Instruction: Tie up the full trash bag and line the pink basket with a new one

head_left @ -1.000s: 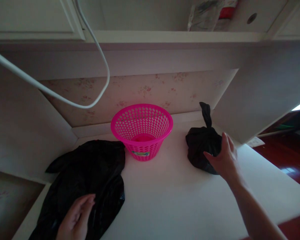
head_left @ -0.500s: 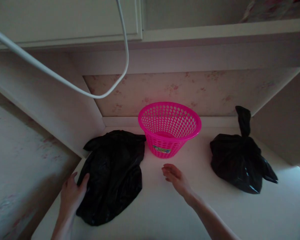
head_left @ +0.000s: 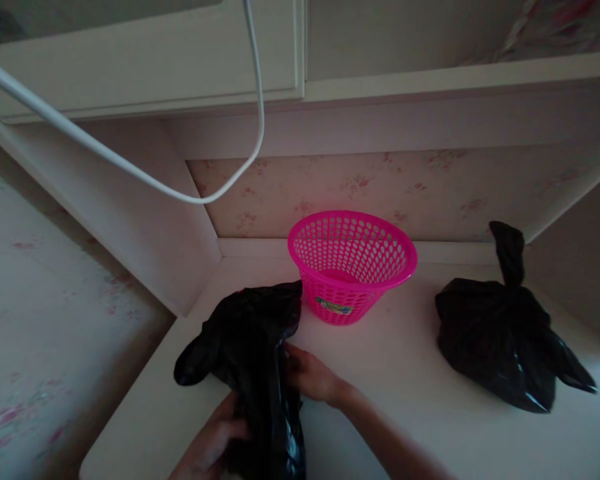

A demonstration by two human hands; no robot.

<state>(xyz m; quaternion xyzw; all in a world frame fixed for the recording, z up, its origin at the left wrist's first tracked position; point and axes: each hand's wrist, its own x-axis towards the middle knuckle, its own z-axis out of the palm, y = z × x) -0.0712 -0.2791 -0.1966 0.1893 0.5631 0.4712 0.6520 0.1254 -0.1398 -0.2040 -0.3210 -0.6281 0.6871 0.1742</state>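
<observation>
We find both hands, left hand [head_left: 215, 443] and right hand [head_left: 307, 373], gripping the loose black bag [head_left: 253, 353] on the table [head_left: 405, 400], basket [head_left: 353, 267] just beyond; opening its mouth likely follows.

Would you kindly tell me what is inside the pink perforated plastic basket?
The pink perforated plastic basket shows only its own pink floor through the open top; nothing visible lies in it. The near wall hides the front of the floor, so something small there cannot be ruled out.
</observation>
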